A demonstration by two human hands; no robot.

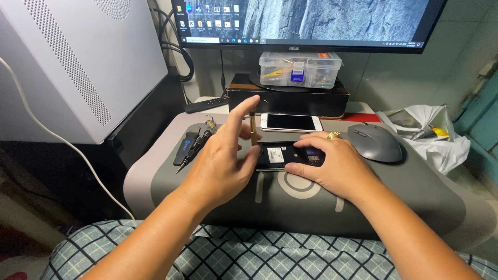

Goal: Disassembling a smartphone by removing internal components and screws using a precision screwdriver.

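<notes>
On grey pad (pixel 415 192), hands (pixel 332 163) steady opened phone (pixel 282 155).

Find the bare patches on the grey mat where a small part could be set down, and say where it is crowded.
Bare grey mat lies right of the right hand, below the mouse. Another strip runs along the front edge, under both wrists. It is crowded around the opened phone, the white phone, the left hand and the screwdrivers.

A single head-worn view is given, aimed forward and down from just above the pad (pixel 415 197). The pad is seen close, across the lap; the monitor (pixel 311 23) beyond it is cropped at the top.
</notes>
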